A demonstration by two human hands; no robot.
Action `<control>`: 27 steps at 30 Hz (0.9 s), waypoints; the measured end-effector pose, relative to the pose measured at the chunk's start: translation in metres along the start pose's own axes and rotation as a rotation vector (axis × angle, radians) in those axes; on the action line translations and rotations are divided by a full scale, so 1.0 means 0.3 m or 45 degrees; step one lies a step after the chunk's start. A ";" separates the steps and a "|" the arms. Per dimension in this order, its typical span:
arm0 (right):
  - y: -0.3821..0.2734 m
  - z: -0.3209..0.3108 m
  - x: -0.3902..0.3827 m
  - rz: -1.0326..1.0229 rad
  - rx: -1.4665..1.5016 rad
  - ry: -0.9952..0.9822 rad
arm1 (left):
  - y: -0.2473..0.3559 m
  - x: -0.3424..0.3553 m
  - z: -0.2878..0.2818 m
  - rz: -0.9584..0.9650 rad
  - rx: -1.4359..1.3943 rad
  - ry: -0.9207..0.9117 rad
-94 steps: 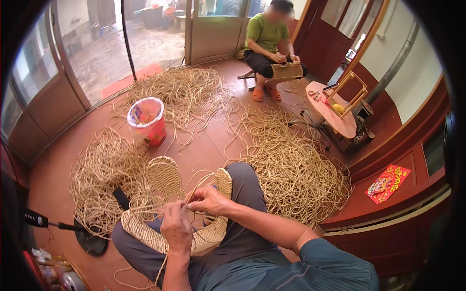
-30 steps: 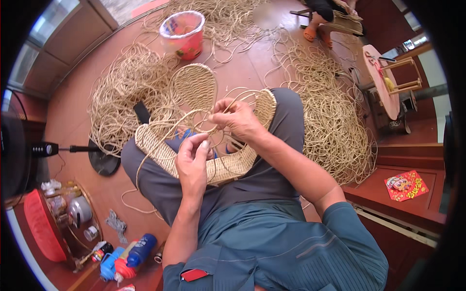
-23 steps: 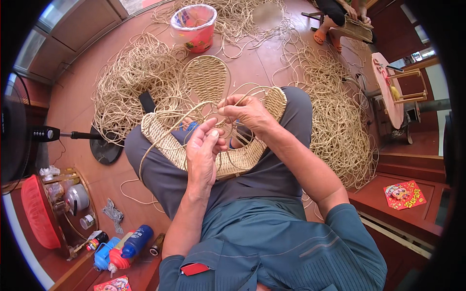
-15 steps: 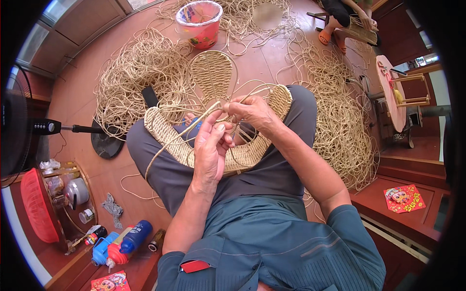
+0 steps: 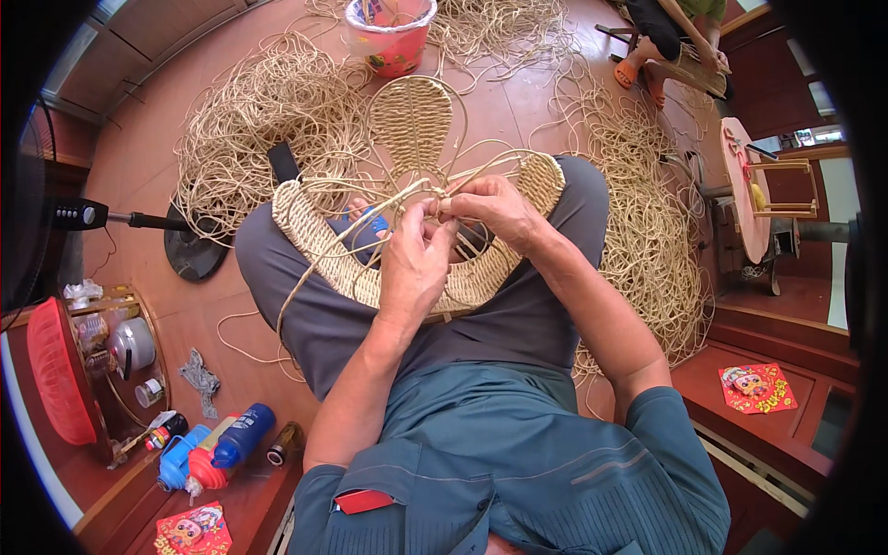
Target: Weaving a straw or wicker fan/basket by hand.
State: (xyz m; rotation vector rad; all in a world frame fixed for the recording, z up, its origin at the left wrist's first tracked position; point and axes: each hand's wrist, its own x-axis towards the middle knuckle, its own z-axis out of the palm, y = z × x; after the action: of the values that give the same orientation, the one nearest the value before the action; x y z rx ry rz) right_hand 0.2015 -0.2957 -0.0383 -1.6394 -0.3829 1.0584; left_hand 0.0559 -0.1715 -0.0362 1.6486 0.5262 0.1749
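Note:
A crescent-shaped woven straw-coloured cord band (image 5: 319, 254) rests across my lap, its ends curving away from me. Beyond it stands a teardrop-shaped woven panel (image 5: 411, 120) inside a thin wire frame. Loose pale cords (image 5: 370, 199) run from the middle of the work, several trailing left over my knee. My left hand (image 5: 414, 264) pinches the cord strands at the centre, thumb and fingers together. Beside it my right hand (image 5: 499, 211) also pinches cord, its fingertips nearly touching the left ones. The exact crossing of strands between the fingertips is partly hidden.
Big heaps of loose cord (image 5: 277, 120) lie at left and right (image 5: 647, 213). A red lined bucket (image 5: 393, 42) stands ahead. On the left are a fan base (image 5: 194, 250), a blue bottle (image 5: 244, 435) and a red basket (image 5: 57, 370). Another person (image 5: 661, 42) sits at far right.
My left hand has gone from loosely spread fingers to a pinch at the centre, close against the right. Both hands still work at the cords. The view has shifted slightly.

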 end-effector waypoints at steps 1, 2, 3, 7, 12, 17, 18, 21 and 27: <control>0.012 -0.004 0.003 0.021 -0.028 -0.013 | 0.000 0.002 -0.007 -0.007 0.080 -0.002; 0.006 -0.001 -0.001 0.023 -0.029 -0.013 | -0.002 0.000 -0.015 -0.008 0.079 -0.002; 0.000 0.002 -0.007 -0.029 -0.007 -0.034 | -0.004 -0.005 -0.024 0.110 0.409 0.057; -0.019 0.030 -0.027 -0.136 0.105 -0.019 | 0.006 -0.039 -0.044 0.354 0.845 0.220; 0.016 0.087 -0.025 -0.377 -0.144 0.254 | -0.008 -0.042 -0.073 0.288 0.713 0.122; -0.011 0.128 -0.063 -0.368 -0.382 0.504 | -0.027 -0.065 -0.096 0.142 0.439 0.082; -0.004 0.125 -0.067 -0.368 -0.376 0.509 | -0.035 -0.068 -0.098 0.144 0.445 0.076; 0.013 0.117 -0.080 -0.547 -0.570 0.530 | -0.024 -0.072 -0.101 0.060 0.207 0.022; 0.025 0.140 -0.124 -1.043 -0.887 0.988 | 0.018 -0.093 -0.119 0.025 0.097 -0.092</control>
State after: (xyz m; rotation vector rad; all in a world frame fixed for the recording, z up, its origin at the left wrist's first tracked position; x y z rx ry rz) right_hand 0.1456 -0.2993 -0.0290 -2.0429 -0.8418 -0.3903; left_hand 0.0181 -0.1520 -0.0200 1.7280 0.4664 0.1103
